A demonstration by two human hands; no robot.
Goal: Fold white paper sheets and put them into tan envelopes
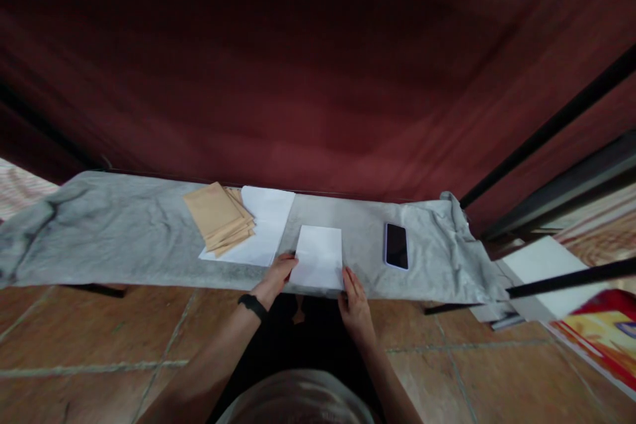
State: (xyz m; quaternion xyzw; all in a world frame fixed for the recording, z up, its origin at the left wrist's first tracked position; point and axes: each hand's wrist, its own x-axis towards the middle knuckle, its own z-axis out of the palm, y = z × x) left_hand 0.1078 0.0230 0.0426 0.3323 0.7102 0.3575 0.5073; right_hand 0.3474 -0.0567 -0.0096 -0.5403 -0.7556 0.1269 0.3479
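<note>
Shirt (298, 401) lies nearest; both forearms (221, 349) reach forward, left hand (281, 269) holding paper (318, 255) by its left edge, right hand (354, 301) at its right edge, grip unclear.

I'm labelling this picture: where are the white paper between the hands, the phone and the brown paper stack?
White paper (318, 257): head view, middle of its face.
Phone (396, 246): head view, middle of its dark screen.
Brown paper stack (214, 209): head view, the top piece.

Single head-worn view, facing forward and down, white paper (318, 256) just below centre, red backdrop (308, 79) across top, tiled floor (124, 328) along bottom
</note>
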